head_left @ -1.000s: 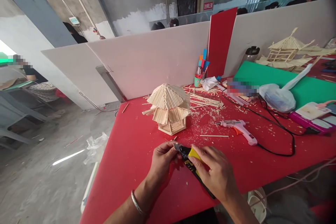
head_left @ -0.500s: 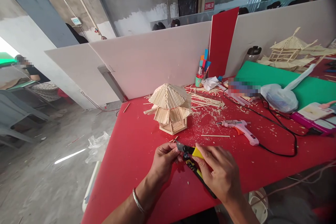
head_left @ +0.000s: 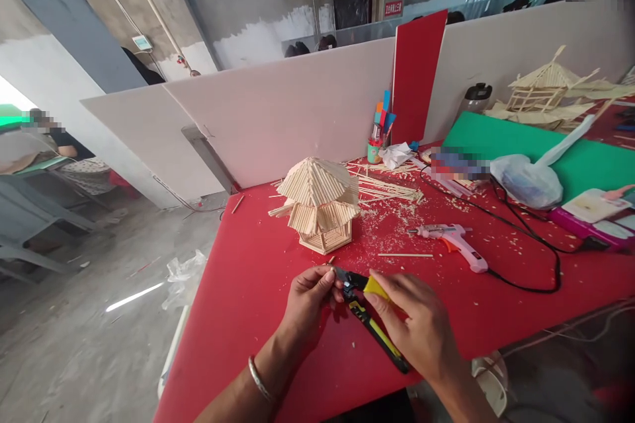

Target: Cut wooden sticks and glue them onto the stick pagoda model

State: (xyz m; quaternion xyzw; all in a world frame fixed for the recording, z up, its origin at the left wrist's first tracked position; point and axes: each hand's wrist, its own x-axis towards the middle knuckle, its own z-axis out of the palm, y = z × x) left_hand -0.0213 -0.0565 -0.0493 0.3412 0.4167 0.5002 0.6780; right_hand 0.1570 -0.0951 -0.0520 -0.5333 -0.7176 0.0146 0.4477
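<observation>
My right hand point(head_left: 414, 317) grips the yellow upper handle of black-and-yellow cutting shears point(head_left: 373, 330); the other handle slants down toward the table edge. The grey blade points at my left hand point(head_left: 310, 294). Thumb and forefinger of that hand are pinched at the blade's tip, around what looks like a short wooden stick, mostly hidden by the fingers. Just beyond my hands stands a small pavilion model point(head_left: 317, 205) built of pale round sticks, with a two-tiered roof. A short stick piece lies in front of it.
A pink hot glue gun point(head_left: 454, 241) with a black cord lies at right, near a single stick point(head_left: 405, 255). Loose sticks point(head_left: 387, 185) and shavings spread behind. A pen cup point(head_left: 374, 151), plastic bag point(head_left: 528, 178) and green board point(head_left: 560, 152) stand further back, before a partition.
The shears' lower handle has swung slightly away from my right hand, so more of it shows. My left fingers have shifted a little at the blade. The view has moved slightly.
</observation>
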